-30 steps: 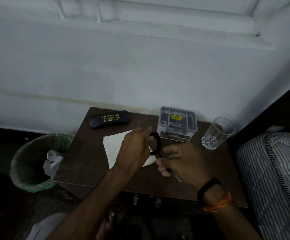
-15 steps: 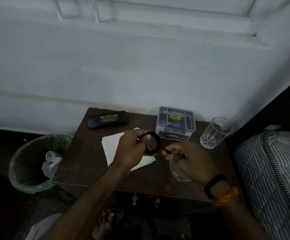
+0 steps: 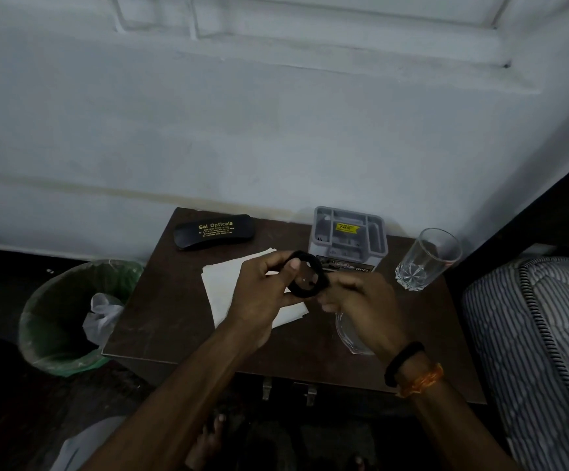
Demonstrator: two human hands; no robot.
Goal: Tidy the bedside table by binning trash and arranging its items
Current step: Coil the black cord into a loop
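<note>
Over the middle of the dark brown bedside table (image 3: 174, 321), both hands hold a coiled black cable (image 3: 305, 290). My left hand (image 3: 262, 294) grips the loop, its thumb inside the ring. My right hand (image 3: 361, 300) pinches the loop's right side with curled fingers. A white sheet of paper (image 3: 221, 283) lies under my left hand. A black spectacle case (image 3: 213, 231) lies at the back left, a grey compartment organizer (image 3: 347, 237) at the back centre and an empty drinking glass (image 3: 422, 258) at the back right.
A green-lined bin (image 3: 55, 321) holding a white bag stands on the floor left of the table. A striped mattress (image 3: 541, 334) borders the table on the right. A clear plastic piece (image 3: 347, 334) lies under my right wrist. The wall stands just behind the table.
The black cable has been wound into a rounder loop and lifted slightly. My right hand has moved up from the table front to the loop's right side.
</note>
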